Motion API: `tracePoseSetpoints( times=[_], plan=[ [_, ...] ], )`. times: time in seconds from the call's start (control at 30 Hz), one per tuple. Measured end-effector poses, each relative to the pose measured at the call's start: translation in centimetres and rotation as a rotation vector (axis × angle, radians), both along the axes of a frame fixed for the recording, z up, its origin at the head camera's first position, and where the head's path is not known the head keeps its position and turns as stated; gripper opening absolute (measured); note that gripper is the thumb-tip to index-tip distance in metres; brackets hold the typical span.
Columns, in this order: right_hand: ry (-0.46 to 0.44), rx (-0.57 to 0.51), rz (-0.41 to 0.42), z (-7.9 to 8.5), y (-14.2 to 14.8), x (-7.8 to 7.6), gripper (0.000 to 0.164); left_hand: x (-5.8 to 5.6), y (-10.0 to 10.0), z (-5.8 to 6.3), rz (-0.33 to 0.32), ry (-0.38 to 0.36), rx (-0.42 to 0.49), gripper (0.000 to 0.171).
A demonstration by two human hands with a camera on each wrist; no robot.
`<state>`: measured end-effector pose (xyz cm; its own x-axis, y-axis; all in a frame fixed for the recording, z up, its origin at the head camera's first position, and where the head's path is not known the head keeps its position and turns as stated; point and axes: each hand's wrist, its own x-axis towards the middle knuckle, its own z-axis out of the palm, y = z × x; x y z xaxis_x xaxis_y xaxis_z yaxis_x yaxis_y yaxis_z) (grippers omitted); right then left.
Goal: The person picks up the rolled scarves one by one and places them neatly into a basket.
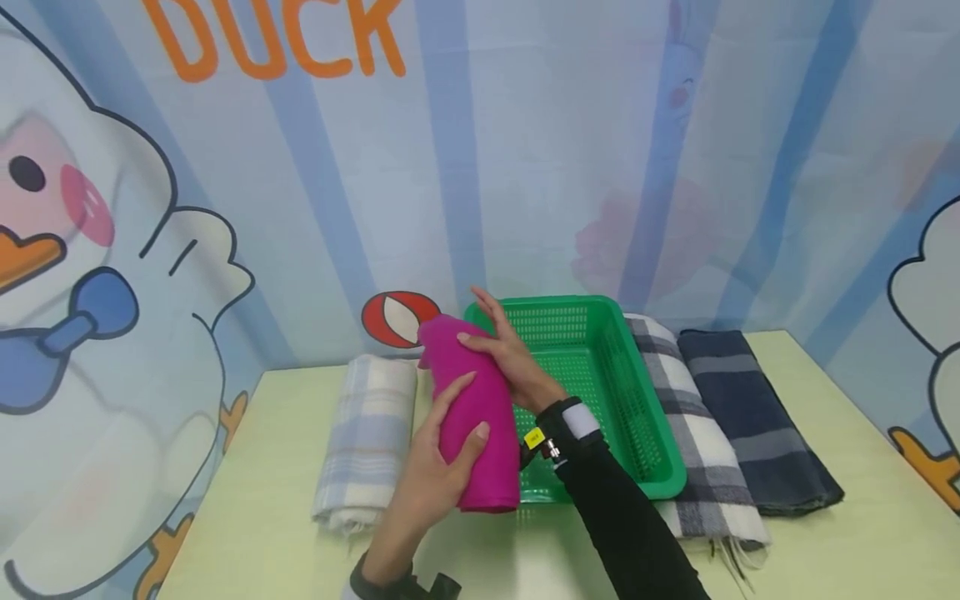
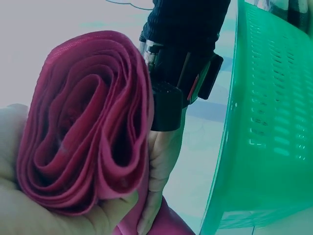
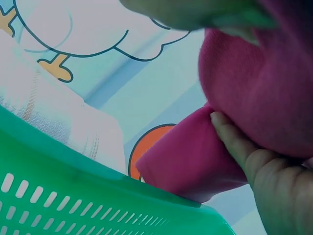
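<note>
A magenta scarf (image 1: 480, 417), folded into a thick roll, is gripped between both hands above the left side of a green plastic basket (image 1: 652, 417). My left hand (image 1: 427, 479) holds its lower left part, thumb and fingers around it. Higher up, my right hand (image 1: 517, 362) grips the right side, thumb across the top. The left wrist view shows the coiled layers at the roll's near end (image 2: 88, 122). In the right wrist view, a loose flap of the scarf (image 3: 190, 152) hangs over the basket rim (image 3: 73, 152).
A pale plaid scarf (image 1: 367, 442) lies folded left of the basket. To the right lie a black-and-white checked scarf (image 1: 697, 433) with fringe and a dark striped one (image 1: 757, 417). A printed cloth backdrop (image 1: 525, 167) rises behind the pale yellow table (image 1: 247, 500).
</note>
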<state>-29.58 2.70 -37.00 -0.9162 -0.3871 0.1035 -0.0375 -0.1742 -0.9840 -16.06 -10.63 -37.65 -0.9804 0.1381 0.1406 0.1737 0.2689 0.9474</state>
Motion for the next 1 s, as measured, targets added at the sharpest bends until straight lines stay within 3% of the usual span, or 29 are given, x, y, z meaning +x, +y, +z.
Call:
tracePoseSetpoints(
  times=[0.47, 1.0],
  plan=[
    [0.089, -0.045, -0.029, -0.1, 1.2, -1.4, 0.072, 1.0, 0.8, 0.2, -0.106, -0.073, 0.058, 0.058],
    [0.073, -0.037, -0.134, -0.5, 4.4, -2.7, 0.058, 0.8, 2.7, -0.5, -0.187, -0.063, 0.016, 0.058]
  ],
)
